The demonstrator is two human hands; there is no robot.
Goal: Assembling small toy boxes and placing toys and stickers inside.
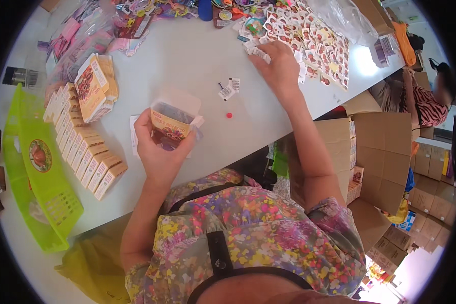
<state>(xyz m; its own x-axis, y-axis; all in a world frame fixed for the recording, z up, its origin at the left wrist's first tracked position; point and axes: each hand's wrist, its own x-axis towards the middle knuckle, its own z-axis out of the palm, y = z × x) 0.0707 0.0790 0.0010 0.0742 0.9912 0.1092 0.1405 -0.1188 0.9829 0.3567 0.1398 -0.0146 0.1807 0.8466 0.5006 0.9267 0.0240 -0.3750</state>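
Observation:
My left hand [159, 152] grips a small orange-and-yellow printed carton [173, 124], its pale top flap raised and its mouth facing up. Some clear film shows beside the carton, near my thumb. My right hand [278, 66] is stretched across the table, thumb and fingers closing on a small white printed slip [260, 53] beside a heap of stickers [309, 38]. Two similar white packets [230, 90] lie between my hands, along with a small red dot-like piece [229, 115]. Beneath the carton and my left hand, a white sheet [135, 133] partly shows.
Finished-looking cartons stand in a row [86, 147] at left, beside stacked flat cartons [93, 88]. A green plastic basket [45, 187] sits at the table's left edge. Colourful trinkets [157, 10] cover the far side. An open cardboard box [380, 152] is at right; another person [425, 104] sits beyond.

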